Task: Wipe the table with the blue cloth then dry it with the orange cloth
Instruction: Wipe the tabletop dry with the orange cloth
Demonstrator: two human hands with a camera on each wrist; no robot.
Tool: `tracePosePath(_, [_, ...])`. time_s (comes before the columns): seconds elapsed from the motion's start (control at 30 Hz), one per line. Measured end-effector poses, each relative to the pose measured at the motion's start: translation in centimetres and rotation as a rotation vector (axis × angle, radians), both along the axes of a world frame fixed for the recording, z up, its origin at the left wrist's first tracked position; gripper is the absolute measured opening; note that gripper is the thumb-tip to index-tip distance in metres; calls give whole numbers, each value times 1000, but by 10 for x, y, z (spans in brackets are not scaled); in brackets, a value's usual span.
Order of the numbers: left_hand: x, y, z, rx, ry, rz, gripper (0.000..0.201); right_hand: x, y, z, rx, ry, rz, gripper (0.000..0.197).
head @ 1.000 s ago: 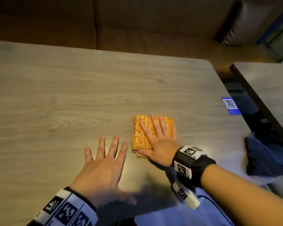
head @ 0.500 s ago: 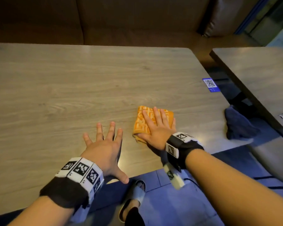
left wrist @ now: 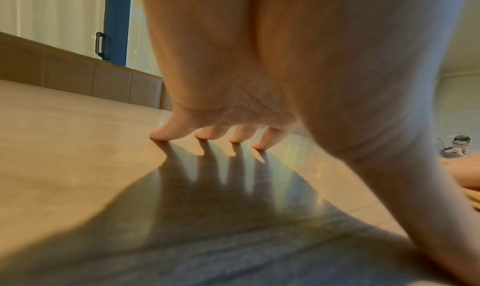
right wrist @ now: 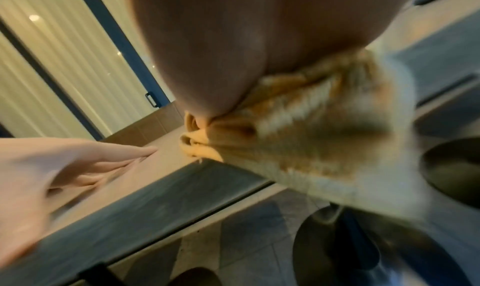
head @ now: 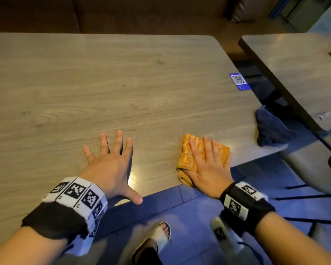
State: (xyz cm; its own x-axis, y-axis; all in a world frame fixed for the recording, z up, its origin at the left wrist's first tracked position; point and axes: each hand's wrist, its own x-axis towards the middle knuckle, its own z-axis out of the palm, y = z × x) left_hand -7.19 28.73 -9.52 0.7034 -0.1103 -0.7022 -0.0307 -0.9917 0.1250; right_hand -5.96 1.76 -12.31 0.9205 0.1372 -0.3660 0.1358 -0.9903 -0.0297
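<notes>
The right hand [head: 208, 167], fingers flat, is dragging the orange cloth [head: 191, 159] back to the tabletop [head: 122, 83] edge. The left hand [head: 111, 165] is bracing, spread and empty; the blue cloth [head: 271, 129] lying aside suggests drying is nearing completion.

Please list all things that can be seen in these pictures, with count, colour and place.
table: one, grey-brown wood grain, under both hands.
orange cloth: one, orange with pale pattern, folded, at the near table edge under the right hand.
blue cloth: one, dark blue, crumpled at the right table corner.
QR sticker: one, blue and white, right table edge.
second table: one, same wood, to the right.
sandal: one, pale, on the blue floor.
left hand: spread, fingertips on the table.
right hand: flat, pressing the orange cloth.
</notes>
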Motion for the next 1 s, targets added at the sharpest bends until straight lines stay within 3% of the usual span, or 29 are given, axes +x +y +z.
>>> tracePosePath(0.13, [-1, 0, 0, -1, -7, 4, 165, 58, 25, -3, -10, -37, -73, 82])
tracePosePath(0.33, [8, 1, 5, 9, 2, 2, 158, 11, 13, 6, -18, 41, 97, 92])
tracePosePath(0.43, [38, 1, 7, -57, -48, 46, 145, 53, 21, 0, -10, 22, 97, 93])
tracePosePath(0.5, [69, -2, 3, -58, -63, 65, 145, 99, 41, -9, 18, -56, 79, 96])
tracePosePath(0.6, [121, -11, 1, -31, -81, 88, 148, 151, 71, -13, 13, -38, 56, 90])
tracePosePath(0.77, [202, 9, 3, -20, -118, 106, 159, 125, 49, -4, 38, -101, 254, 98])
tracePosePath(0.83, [215, 20, 0, 12, -87, 133, 166, 134, 42, -5, 40, -39, 284, 101])
tracePosePath(1.0, [209, 28, -3, 26, -90, 141, 164, 224, 77, -11, 50, -115, 183, 96])
